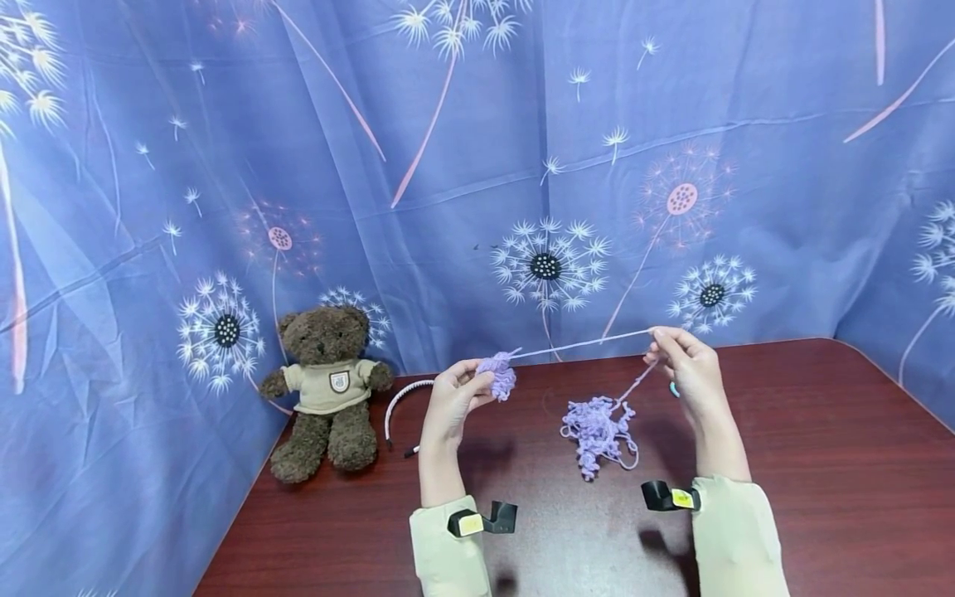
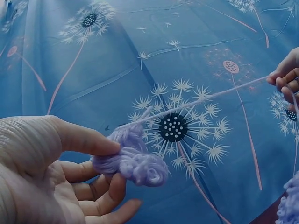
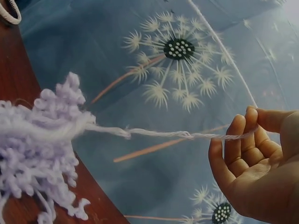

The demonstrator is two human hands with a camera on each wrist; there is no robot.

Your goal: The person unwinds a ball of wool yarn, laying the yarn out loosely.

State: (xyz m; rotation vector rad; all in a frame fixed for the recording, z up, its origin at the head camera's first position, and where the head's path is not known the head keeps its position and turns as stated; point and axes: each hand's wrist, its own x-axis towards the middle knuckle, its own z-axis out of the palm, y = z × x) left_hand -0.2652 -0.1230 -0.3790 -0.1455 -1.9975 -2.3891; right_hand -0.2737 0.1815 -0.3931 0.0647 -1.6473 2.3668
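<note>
Between thumb and fingers, my left hand [image 1: 452, 404] pinches a small wound bundle of purple yarn [image 1: 498, 376]. From that bundle a single strand [image 1: 582, 342] runs taut up to my right hand [image 1: 690, 369], whose thumb and fingertips pinch it. Below the right hand the strand continues down to a loose, tangled heap of purple yarn [image 1: 597, 427] on the table. In the left wrist view the bundle [image 2: 135, 161] shows as several wrapped loops under the thumb. The right wrist view shows the strand crossing the right fingers, with the curly heap [image 3: 42, 144] at left.
A brown teddy bear [image 1: 324, 394] in a beige shirt sits at the table's left, against the blue dandelion-print cloth [image 1: 462, 249]. A white headband [image 1: 395, 406] lies behind the left hand. Part of a small turquoise object [image 1: 675, 389] shows beside the right hand. The table [image 1: 567, 547] is dark red wood.
</note>
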